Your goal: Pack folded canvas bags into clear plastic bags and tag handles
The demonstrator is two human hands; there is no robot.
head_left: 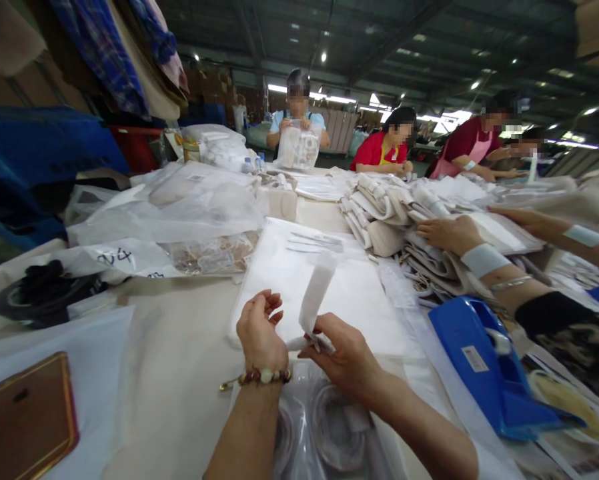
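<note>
My right hand [344, 355] pinches the lower end of a narrow white strip [315, 293] that stands up from my fingers. My left hand [259, 331] is next to it, fingers curled, touching the strip's lower end near a small white roll [297, 344]. Both hands hover over a flat stack of white plastic bags [359, 293] on the table. A beaded bracelet [264, 377] sits on my left wrist. Clear bagged items [329, 427] lie below my forearms.
A blue tape dispenser [494, 373] stands at my right. A co-worker's hands [449, 233] rest on stacked folded cream cloth [384, 213]. Other people work at the far end. A phone [27, 420] lies at the near left, with a black object [39, 293] and clear bags [179, 213] behind it.
</note>
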